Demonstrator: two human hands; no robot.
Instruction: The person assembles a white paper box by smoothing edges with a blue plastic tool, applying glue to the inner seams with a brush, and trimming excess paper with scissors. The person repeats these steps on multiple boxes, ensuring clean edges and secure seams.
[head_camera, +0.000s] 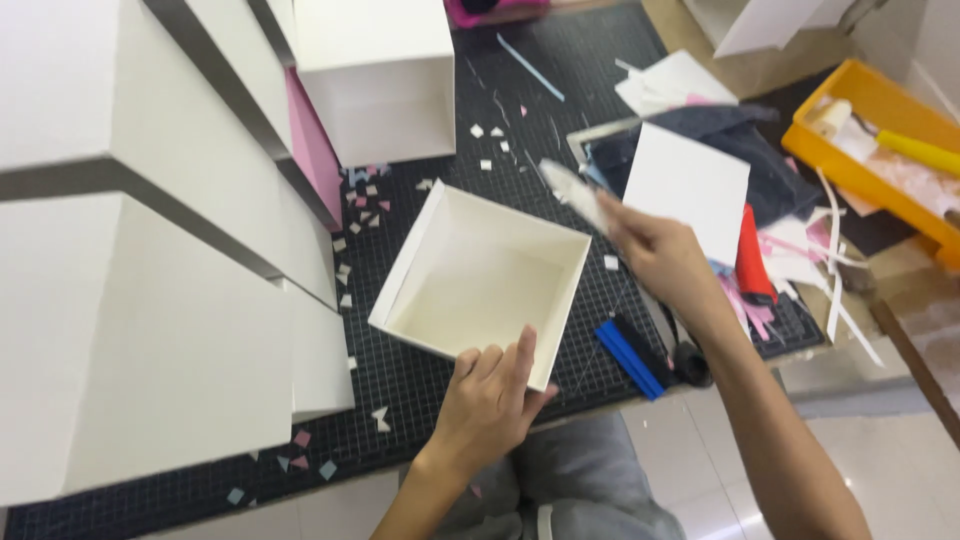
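Note:
An open white square box (455, 225) lies on a black grid cutting mat (590, 330). My left hand (490, 395) grips the box's near wall, thumb over the rim. My right hand (655, 250) hovers just right of the box's far right corner and holds a blurred pale strip-like thing (572, 190) that points up and left; what it is I cannot tell. Behind the right hand lies a square white card (690, 185) on dark cloth (760, 135).
Stacked white boxes (140, 300) fill the left side; another white box (375, 85) stands at the back with a pink panel (315, 150) beside it. A blue and black tool (628, 358), a red object (752, 255), paper scraps and an orange tray (880, 165) lie to the right.

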